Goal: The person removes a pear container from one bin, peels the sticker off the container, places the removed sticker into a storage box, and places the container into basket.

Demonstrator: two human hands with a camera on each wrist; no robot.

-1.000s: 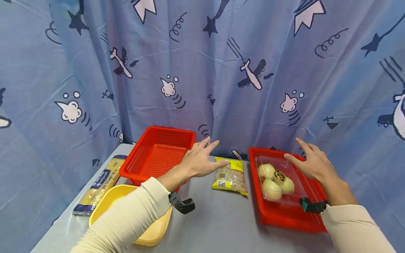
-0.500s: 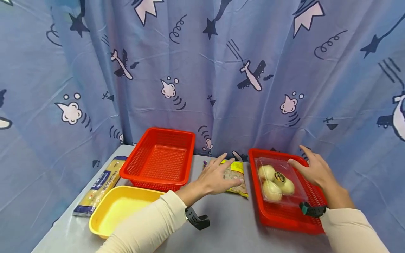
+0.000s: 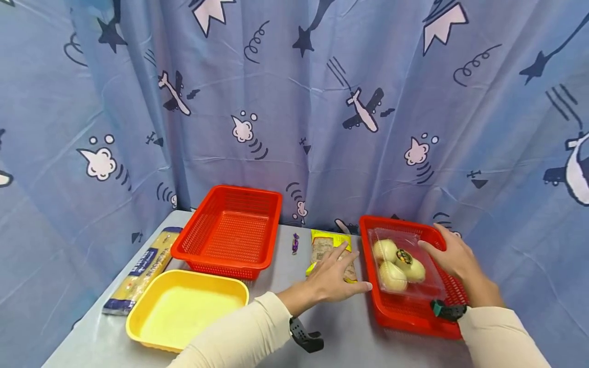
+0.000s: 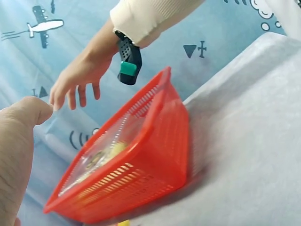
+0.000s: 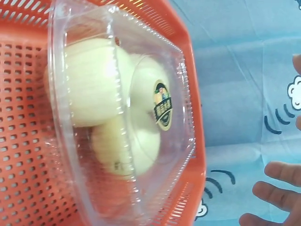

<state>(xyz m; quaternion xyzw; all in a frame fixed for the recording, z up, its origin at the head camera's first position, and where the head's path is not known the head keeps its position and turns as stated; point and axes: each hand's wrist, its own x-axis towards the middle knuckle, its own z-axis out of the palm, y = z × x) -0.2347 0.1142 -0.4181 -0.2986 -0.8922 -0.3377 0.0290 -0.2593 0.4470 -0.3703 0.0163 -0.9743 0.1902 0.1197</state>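
My left hand hovers with spread fingers over the lower part of a yellow-and-clear bag of brownish food, partly covering it. Whether they touch cannot be told. A clear plastic box of pale round fruits with a dark oval sticker lies tilted inside the right red basket. My right hand is above that basket's right side, fingers extended and thumb towards the box. Nothing is in its grasp. In the left wrist view, the right hand hangs apart from the basket.
A small purple wrapped candy lies left of the bag. Farther left stand another red basket and a yellow basin, with a long noodle packet along the table's left side. A patterned blue curtain hangs behind.
My left hand has moved right and nearer to me, from beside the left basket to the bag, uncovering the candy and the basin. My right hand has lowered slightly.
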